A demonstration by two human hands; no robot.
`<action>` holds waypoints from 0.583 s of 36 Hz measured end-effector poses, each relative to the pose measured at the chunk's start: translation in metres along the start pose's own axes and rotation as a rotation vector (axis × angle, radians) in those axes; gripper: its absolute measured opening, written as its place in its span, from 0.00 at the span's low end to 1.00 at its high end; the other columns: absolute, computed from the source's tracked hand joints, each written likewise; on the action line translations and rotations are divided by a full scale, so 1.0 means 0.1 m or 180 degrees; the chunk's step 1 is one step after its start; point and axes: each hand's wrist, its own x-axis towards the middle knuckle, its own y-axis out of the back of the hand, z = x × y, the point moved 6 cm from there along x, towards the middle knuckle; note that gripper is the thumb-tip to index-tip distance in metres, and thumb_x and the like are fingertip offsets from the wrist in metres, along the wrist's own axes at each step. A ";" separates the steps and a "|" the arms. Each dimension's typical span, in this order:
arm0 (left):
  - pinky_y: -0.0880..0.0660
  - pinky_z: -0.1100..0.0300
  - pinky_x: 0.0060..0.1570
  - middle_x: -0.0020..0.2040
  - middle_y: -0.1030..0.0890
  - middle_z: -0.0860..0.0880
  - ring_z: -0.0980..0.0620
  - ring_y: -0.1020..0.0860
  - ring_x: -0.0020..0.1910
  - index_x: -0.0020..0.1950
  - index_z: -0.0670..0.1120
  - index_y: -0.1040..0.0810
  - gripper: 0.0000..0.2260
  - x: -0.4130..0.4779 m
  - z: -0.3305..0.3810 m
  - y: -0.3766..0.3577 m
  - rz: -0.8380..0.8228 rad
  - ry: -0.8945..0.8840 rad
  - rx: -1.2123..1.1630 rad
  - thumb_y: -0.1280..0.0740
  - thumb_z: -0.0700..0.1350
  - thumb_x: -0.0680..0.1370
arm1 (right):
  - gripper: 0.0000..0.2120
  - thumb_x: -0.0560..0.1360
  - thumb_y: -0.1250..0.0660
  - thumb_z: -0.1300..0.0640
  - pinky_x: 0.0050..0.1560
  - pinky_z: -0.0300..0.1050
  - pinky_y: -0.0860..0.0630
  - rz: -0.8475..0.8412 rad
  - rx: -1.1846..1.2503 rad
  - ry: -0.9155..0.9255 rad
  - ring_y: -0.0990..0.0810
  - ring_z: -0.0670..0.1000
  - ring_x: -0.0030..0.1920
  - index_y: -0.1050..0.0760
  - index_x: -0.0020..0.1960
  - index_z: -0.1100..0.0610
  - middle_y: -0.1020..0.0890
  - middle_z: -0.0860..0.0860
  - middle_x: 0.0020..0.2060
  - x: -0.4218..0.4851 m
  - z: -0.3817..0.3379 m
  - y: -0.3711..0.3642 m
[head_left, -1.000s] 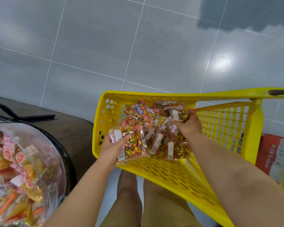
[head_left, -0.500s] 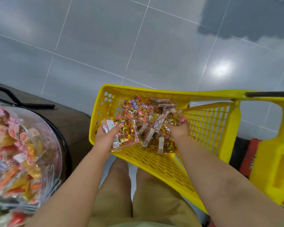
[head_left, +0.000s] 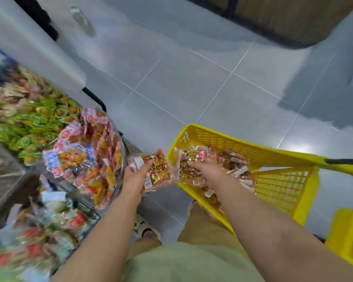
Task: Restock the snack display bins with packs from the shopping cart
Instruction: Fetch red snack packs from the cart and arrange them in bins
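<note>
My left hand grips a clear pack of gold and red sweets, held in the gap between the yellow shopping cart basket and the round clear display bin. My right hand grips a second such pack just inside the basket's left corner. More packs lie heaped in the basket behind that hand. The round bin holds orange and red snack packs.
Further bins with green packs and mixed packs fill the left side, blurred. Grey tiled floor stretches ahead. A dark wooden fixture stands at the top right. My legs and a sandalled foot are below.
The view has swung left and up, bringing the display bins into sight. My left hand has carried its pack out of the basket towards the round bin. My right hand has lifted a pack.
</note>
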 end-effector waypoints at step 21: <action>0.28 0.38 0.63 0.68 0.26 0.45 0.41 0.25 0.64 0.68 0.53 0.30 0.50 -0.48 0.35 4.05 0.0660 -0.1107 -0.0703 0.22 0.68 0.50 | 0.30 0.67 0.23 0.54 0.51 0.57 0.22 -0.1180 -0.0679 0.1291 0.21 0.53 0.54 0.31 0.64 0.55 0.21 0.51 0.55 -1.52 -0.18 -3.76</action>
